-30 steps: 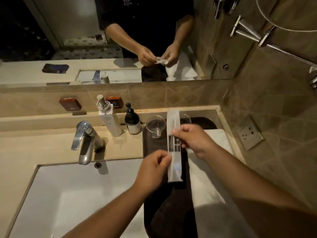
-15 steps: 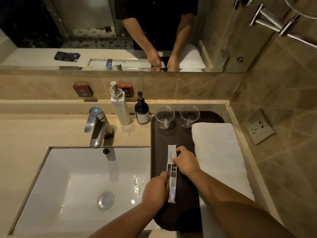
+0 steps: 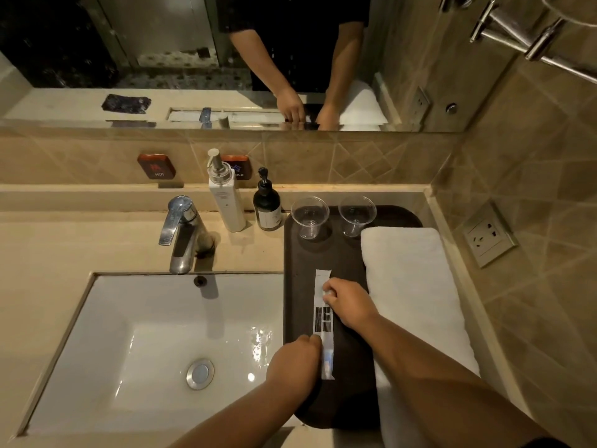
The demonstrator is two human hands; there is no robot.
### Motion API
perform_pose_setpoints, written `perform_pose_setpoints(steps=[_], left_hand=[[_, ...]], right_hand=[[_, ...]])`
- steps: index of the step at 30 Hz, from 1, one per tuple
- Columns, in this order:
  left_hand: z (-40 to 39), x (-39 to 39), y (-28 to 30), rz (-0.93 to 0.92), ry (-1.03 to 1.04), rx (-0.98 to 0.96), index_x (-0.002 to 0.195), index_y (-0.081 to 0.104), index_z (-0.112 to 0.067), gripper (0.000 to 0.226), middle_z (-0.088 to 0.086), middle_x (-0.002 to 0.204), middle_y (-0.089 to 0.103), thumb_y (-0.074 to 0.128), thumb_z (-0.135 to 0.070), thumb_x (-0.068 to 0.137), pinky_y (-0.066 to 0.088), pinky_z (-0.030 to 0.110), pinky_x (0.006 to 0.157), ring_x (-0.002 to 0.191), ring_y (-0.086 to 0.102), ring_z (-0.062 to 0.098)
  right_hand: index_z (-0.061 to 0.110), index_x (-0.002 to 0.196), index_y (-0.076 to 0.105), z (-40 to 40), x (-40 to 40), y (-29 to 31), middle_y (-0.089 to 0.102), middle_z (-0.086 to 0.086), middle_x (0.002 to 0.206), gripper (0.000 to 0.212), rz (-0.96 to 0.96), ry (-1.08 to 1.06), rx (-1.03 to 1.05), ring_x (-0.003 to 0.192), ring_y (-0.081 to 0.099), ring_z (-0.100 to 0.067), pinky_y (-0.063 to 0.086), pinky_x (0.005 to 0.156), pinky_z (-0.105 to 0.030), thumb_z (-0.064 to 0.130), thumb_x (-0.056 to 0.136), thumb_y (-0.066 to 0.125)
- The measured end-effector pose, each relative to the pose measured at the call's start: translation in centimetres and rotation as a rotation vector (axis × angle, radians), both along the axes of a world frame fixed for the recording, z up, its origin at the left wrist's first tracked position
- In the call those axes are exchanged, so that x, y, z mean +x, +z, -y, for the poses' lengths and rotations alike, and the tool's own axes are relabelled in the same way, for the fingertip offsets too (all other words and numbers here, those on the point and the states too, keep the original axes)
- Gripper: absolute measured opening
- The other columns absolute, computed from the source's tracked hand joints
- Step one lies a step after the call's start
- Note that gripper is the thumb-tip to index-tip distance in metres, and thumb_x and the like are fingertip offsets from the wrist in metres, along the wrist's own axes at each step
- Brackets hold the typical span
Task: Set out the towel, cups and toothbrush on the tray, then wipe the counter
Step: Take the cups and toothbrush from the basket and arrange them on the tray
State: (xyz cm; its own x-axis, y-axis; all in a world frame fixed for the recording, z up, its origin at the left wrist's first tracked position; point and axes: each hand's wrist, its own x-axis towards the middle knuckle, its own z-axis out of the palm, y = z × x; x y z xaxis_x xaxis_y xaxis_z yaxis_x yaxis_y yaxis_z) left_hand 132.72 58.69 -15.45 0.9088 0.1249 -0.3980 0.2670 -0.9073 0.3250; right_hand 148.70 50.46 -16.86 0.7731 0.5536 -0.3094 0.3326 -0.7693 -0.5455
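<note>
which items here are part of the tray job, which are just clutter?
Job:
dark oblong tray
folded white towel
two clear plastic cups
wrapped toothbrush packet, held by left hand and right hand

Lying about:
tall white pump bottle
small dark pump bottle
chrome tap
white basin

A bathroom counter is seen from a single wide-angle head-worn camera, angled forward and steeply down at close range over the sink (image 3: 155, 334). Right of the sink the dark tray (image 3: 300, 286) is framed; behind it, the mirror (image 3: 193, 59) fills the upper frame.
</note>
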Motion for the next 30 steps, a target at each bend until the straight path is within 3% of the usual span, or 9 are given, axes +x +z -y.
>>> perform_pose_setpoints(steps=[5, 9, 13, 17, 19, 22, 26, 28, 30], left_hand=[[0.1, -0.4, -0.5, 0.043, -0.035, 0.037, 0.123, 0.050, -0.013, 0.036, 0.009, 0.113, 0.057, 0.062, -0.015, 0.089, 0.053, 0.034, 0.077, 0.091, 0.064, 0.027], [0.1, -1.3, -0.8, 0.300, -0.164, 0.113, 0.111, 0.065, -0.019, 0.039, 0.002, 0.101, 0.062, 0.076, -0.029, 0.076, 0.054, 0.027, 0.068, 0.083, 0.062, 0.018], [0.4, -2.3, -1.4, 0.311, -0.282, 0.158, 0.122, 0.067, -0.022, 0.064, -0.001, 0.122, 0.068, 0.082, -0.047, 0.065, 0.052, 0.032, 0.089, 0.110, 0.066, 0.017], [0.3, -2.5, -1.6, 0.209, -0.273, 0.157, 0.139, 0.052, -0.020, 0.060, 0.003, 0.144, 0.052, 0.066, -0.042, 0.085, 0.036, 0.038, 0.106, 0.130, 0.052, 0.021], [0.1, -2.6, -1.7, 0.228, -0.270, 0.162, 0.146, 0.042, -0.019, 0.057, 0.004, 0.153, 0.040, 0.053, -0.040, 0.094, 0.026, 0.039, 0.112, 0.139, 0.040, 0.022], [0.2, -2.7, -2.1, 0.233, -0.337, 0.170, 0.127, 0.065, -0.024, 0.057, -0.002, 0.132, 0.063, 0.071, -0.050, 0.076, 0.047, 0.032, 0.097, 0.118, 0.061, 0.014], [0.5, -2.6, -1.3, 0.313, -0.288, 0.164, 0.119, 0.070, -0.026, 0.053, -0.004, 0.123, 0.068, 0.070, -0.053, 0.074, 0.051, 0.030, 0.093, 0.112, 0.064, 0.013], [0.0, -2.3, -0.4, 0.308, -0.234, 0.173, 0.129, 0.062, -0.023, 0.052, 0.000, 0.135, 0.061, 0.055, -0.050, 0.086, 0.043, 0.034, 0.103, 0.124, 0.056, 0.018], [-1.1, -1.8, 0.6, 0.278, -0.172, 0.143, 0.144, 0.045, -0.019, 0.057, 0.004, 0.152, 0.042, 0.037, -0.048, 0.095, 0.024, 0.038, 0.115, 0.140, 0.036, 0.022]], right_hand=[[0.020, 0.128, 0.061, 0.3, -0.3, 0.0, 0.055, 0.000, 0.127, 0.032, 0.067, 0.062, -0.022, 0.103, 0.059, -0.016, 0.044, 0.089, -0.022, 0.024, 0.097, 0.056], [0.019, 0.136, 0.056, 1.4, -1.9, 0.3, 0.044, -0.003, 0.147, 0.037, 0.315, 0.200, -0.073, 0.123, 0.049, -0.021, 0.043, 0.102, -0.031, 0.026, 0.100, 0.050], [0.021, 0.148, 0.039, 2.3, -3.0, 0.1, 0.030, -0.005, 0.159, 0.048, 0.419, 0.443, -0.252, 0.144, 0.027, -0.028, 0.026, 0.115, -0.042, 0.023, 0.100, 0.048], [0.021, 0.152, 0.030, 2.2, -2.5, 0.0, 0.020, -0.004, 0.162, 0.056, 0.444, 0.495, -0.345, 0.147, 0.019, -0.029, 0.018, 0.118, -0.043, 0.018, 0.099, 0.049], [0.021, 0.152, 0.029, 2.2, -2.5, -0.3, 0.019, -0.004, 0.162, 0.058, 0.440, 0.501, -0.349, 0.147, 0.019, -0.029, 0.018, 0.118, -0.043, 0.017, 0.098, 0.050], [0.021, 0.152, 0.030, 2.3, -2.5, -0.5, 0.020, -0.004, 0.162, 0.058, 0.442, 0.505, -0.345, 0.146, 0.020, -0.029, 0.018, 0.118, -0.043, 0.019, 0.098, 0.051], [0.021, 0.148, 0.038, 2.3, -2.7, 0.1, 0.029, -0.005, 0.159, 0.052, 0.412, 0.448, -0.259, 0.144, 0.026, -0.028, 0.019, 0.117, -0.042, 0.024, 0.098, 0.050], [0.019, 0.144, 0.046, 2.2, -2.7, 1.1, 0.037, -0.007, 0.155, 0.048, 0.408, 0.426, -0.215, 0.141, 0.032, -0.029, 0.022, 0.116, -0.042, 0.024, 0.096, 0.052], [0.015, 0.135, 0.058, 2.1, -2.6, 2.3, 0.049, -0.012, 0.146, 0.042, 0.445, 0.416, -0.154, 0.134, 0.044, -0.032, 0.030, 0.112, -0.045, 0.022, 0.093, 0.056]])
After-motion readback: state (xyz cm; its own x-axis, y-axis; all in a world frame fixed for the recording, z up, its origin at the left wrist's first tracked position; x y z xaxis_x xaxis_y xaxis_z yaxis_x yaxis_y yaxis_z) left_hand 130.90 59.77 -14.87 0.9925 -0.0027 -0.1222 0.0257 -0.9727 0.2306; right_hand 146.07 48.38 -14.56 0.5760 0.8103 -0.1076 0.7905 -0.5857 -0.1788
